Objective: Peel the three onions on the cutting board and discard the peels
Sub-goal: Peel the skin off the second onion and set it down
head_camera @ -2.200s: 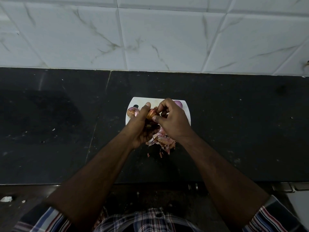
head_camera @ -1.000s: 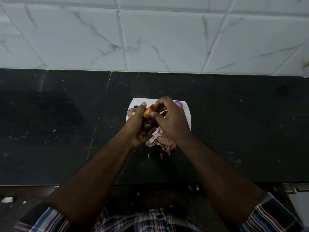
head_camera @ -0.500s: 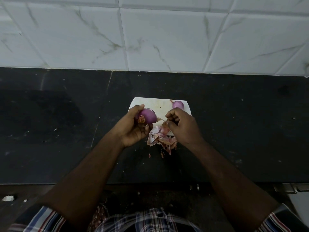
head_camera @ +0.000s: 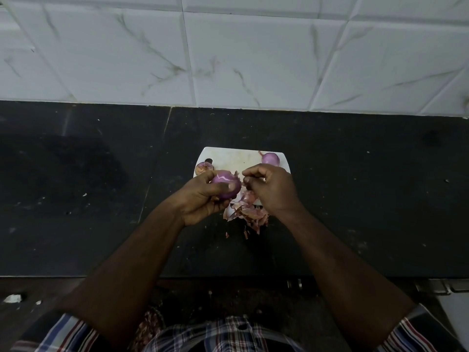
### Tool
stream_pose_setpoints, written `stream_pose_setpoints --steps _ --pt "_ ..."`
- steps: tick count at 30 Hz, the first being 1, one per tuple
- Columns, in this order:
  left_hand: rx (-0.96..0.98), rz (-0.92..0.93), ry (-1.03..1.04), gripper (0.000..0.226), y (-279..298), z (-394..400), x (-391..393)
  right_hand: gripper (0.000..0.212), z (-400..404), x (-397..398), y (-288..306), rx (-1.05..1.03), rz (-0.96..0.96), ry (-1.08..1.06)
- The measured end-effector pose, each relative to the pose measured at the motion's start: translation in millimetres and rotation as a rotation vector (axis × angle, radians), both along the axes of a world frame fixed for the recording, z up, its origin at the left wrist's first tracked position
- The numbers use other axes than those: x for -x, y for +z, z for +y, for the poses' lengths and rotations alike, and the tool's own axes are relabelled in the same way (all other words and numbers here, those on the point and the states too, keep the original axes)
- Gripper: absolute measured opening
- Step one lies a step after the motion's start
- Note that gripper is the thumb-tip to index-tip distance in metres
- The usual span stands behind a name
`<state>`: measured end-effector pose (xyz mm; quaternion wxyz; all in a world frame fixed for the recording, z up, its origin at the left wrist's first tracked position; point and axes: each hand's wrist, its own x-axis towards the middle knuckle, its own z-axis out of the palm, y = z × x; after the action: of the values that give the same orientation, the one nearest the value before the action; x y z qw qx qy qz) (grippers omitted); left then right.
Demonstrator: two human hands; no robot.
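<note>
My left hand (head_camera: pixel 203 199) grips a purple, mostly peeled onion (head_camera: pixel 226 184) above the white cutting board (head_camera: pixel 236 158). Just right of it, my right hand (head_camera: pixel 271 189) has its fingers curled and pinches at a scrap of skin by the onion's tip. A second peeled purple onion (head_camera: pixel 270 158) lies at the board's far right corner. A third onion (head_camera: pixel 203 167), with brownish skin on it, sits at the board's far left edge. A heap of pink-brown peels (head_camera: pixel 250 213) lies on the board's near edge, spilling onto the counter.
The board rests on a black stone counter (head_camera: pixel 355 199) backed by a white marbled tile wall (head_camera: pixel 253 59). Small peel bits (head_camera: pixel 245 233) lie on the counter in front of the heap. The counter's front edge runs just below my forearms.
The brown skin has come off the held onion, which now shows purple. My hands parted briefly, and my right hand has come back up to the onion's tip.
</note>
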<state>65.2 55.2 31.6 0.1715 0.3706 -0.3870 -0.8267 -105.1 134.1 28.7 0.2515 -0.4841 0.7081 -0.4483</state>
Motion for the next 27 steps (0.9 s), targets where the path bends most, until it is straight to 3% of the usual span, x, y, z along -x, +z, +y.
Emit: stream_pose_setpoints --steps 3,6,11,17,23,27 --pt "0.003 0.041 -0.01 0.057 0.1 -1.6 -3.2 0.02 0.3 7.2 -3.5 -0.064 0.117 -0.043" --pt "0.104 -0.003 -0.018 0.069 1.8 -2.1 -4.1 0.019 3.5 11.1 1.0 -0.174 0.209 0.048" --pt "0.239 -0.1 -0.064 0.08 -4.0 -5.7 -1.2 0.035 5.0 6.0 23.0 -0.103 0.093 0.101" --pt "0.448 -0.211 -0.095 0.084 -0.4 -0.8 3.8 0.046 5.0 -0.2 33.3 -0.134 0.202 0.265" --pt "0.71 -0.288 -0.089 0.08 -2.0 0.2 10.3 0.055 -0.3 -2.4 29.9 -0.151 0.219 0.264" --pt "0.874 -0.329 -0.091 0.082 -4.2 -0.1 15.0 0.051 -3.0 -7.9 27.1 -0.132 0.273 0.232"
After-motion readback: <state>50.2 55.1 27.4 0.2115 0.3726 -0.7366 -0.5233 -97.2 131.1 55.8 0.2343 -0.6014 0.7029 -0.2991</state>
